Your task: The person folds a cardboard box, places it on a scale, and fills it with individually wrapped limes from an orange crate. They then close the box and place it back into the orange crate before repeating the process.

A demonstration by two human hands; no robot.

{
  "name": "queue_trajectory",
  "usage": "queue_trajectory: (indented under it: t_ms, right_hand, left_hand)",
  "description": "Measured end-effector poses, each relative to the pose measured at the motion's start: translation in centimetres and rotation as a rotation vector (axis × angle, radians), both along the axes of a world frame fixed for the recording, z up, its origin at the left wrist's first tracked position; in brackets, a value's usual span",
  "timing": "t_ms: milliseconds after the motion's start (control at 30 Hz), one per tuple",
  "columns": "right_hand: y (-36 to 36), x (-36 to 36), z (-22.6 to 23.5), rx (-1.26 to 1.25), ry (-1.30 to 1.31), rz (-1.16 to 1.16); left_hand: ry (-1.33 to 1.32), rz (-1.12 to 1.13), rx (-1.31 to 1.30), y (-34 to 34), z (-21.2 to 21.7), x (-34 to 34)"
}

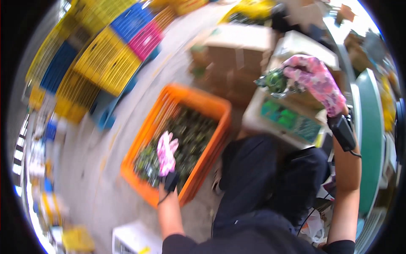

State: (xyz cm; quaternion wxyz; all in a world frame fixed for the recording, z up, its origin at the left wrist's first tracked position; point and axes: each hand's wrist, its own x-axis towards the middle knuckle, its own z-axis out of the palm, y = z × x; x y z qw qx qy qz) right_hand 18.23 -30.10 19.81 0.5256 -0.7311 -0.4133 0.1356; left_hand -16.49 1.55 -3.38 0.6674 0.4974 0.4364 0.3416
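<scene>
My left hand point(166, 155), in a pink patterned glove, hangs over the orange crate point(202, 96) with its fingers apart and nothing in it. Dark green items in clear, shiny wrapping point(192, 133) fill the crate; motion blur hides their exact kind. Up at the right, my right hand point(314, 79), in a pink floral glove, is closed on a clear plastic bag of something green point(274, 81). That bag hangs above a white box point(253, 116) with bright green and teal packs point(287, 116) in it.
Cardboard boxes point(234, 57) stand beyond the crate. Yellow, blue and pink slatted crates point(108, 59) are stacked at the far left. A green-edged table or panel point(372, 135) runs along my right. A white box point(135, 239) sits on the floor at lower left.
</scene>
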Motion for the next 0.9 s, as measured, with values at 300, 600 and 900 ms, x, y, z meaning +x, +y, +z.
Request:
queue_trajectory:
  t_ms: [300,600,900]
  right_hand:
    - [13.1,-10.2,-10.4,-0.095,0.358,0.325]
    - [9.9,-12.7,-16.9,-0.208,0.684,0.242]
    - [9.6,-16.4,-23.1,-0.213,0.846,0.243]
  left_hand:
    - [0.424,0.321,-0.078,2.4,-3.5,-19.0]
    - [1.562,-0.46,0.37,1.6,-14.6,-18.4]
    - [1.384,-0.487,0.152,1.6,-11.7,-17.4]
